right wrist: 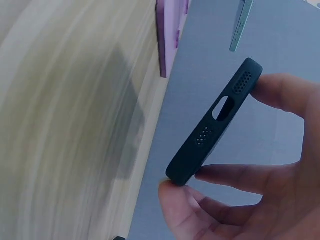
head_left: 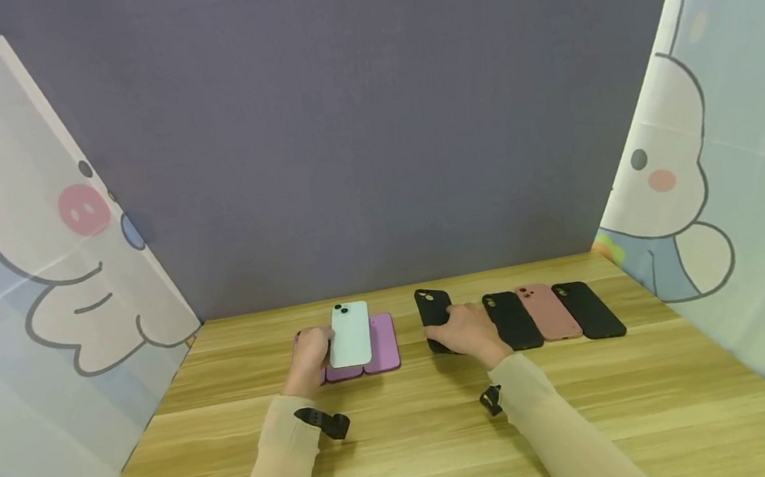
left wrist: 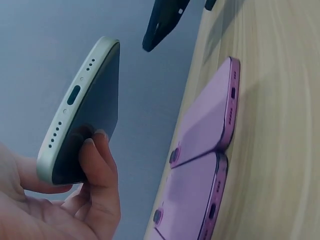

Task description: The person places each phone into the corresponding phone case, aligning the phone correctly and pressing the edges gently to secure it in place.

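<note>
A white phone [head_left: 350, 335] is held up by my left hand [head_left: 313, 354], back facing me with its camera at the top. In the left wrist view, fingers curl under the dark screen side of this phone [left wrist: 70, 107]. My right hand [head_left: 468, 330] grips a black phone case [head_left: 435, 312] by its edges, with the camera cutout at the top. The bottom edge of the case [right wrist: 202, 135], with a port opening and small holes, shows in the right wrist view. Both held things are raised off the table, apart from each other.
Several purple phones [head_left: 383, 343] lie side by side behind the left hand on the wooden table [head_left: 403, 438]. To the right lie a black case [head_left: 513, 322], a pink case [head_left: 548, 313] and another black case [head_left: 588, 310]. A grey panel [head_left: 371, 131] stands behind.
</note>
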Action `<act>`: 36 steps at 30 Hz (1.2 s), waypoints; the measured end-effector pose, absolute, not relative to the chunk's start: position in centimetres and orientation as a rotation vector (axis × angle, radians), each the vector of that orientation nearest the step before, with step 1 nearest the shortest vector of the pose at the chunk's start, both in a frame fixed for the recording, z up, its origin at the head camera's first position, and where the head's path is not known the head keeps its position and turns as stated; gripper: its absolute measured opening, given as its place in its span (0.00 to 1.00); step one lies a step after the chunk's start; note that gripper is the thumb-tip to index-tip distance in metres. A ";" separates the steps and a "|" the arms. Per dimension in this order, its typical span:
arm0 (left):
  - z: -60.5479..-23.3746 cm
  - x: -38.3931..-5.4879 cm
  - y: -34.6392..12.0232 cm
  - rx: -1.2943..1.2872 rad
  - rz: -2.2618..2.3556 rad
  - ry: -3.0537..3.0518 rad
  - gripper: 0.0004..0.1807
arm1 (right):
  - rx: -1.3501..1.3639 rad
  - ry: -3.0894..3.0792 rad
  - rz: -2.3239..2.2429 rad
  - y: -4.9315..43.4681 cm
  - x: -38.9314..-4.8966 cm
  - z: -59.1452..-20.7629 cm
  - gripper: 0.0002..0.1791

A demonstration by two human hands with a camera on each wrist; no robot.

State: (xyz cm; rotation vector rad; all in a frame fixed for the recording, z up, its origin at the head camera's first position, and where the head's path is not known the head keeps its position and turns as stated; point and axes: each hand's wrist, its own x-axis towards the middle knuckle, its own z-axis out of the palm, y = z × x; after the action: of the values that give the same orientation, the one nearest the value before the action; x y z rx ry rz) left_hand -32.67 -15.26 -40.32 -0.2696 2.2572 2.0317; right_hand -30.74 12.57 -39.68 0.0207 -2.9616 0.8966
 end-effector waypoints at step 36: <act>-39.5 -32.6 -11.2 -0.182 2.137 2.223 0.20 | 0.125 -2.872 1.220 11.3 -29.6 -37.5 0.43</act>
State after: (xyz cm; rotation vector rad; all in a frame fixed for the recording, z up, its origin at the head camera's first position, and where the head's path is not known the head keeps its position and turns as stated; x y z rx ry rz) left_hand -32.56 -11.16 -39.52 -0.1824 2.2231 2.1371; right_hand -29.58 11.26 -37.51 0.1247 -2.8723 1.2202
